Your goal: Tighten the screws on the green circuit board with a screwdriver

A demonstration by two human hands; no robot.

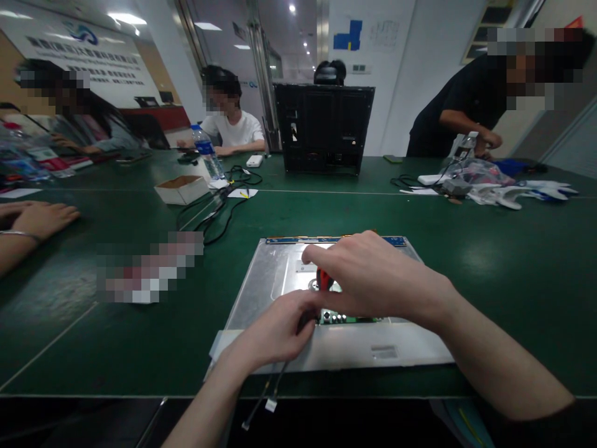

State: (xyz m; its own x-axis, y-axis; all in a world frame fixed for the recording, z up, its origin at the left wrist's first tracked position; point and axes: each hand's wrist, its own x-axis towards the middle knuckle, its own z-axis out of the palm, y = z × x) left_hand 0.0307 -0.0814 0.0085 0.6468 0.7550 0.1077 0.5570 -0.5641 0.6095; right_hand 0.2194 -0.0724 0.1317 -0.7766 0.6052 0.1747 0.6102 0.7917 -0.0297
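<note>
Lengthwise along the bench's (pixel 489 336) near edge, blue strip (pixel 303 241) farthest, a metal panel (pixel 256 280) lies beneath the left hand (pixel 285 325), hold unclear, and right hand (pixel 368 270), clasping a red tool (pixel 323 279).

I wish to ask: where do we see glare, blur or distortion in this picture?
Head view: the ceiling lamp glows white, and soft glare lies on the table at right; head view: the metal panel looks shiny; head view: the sign slants, its lettering blurred; head view: pixel blocks hide something on the table's left.

The green table (pixel 485 261) carries a metal panel (pixel 289 267), a black monitor (pixel 325 127) and an open box (pixel 187 194) (cables (pixel 216 203) beside it).
</note>
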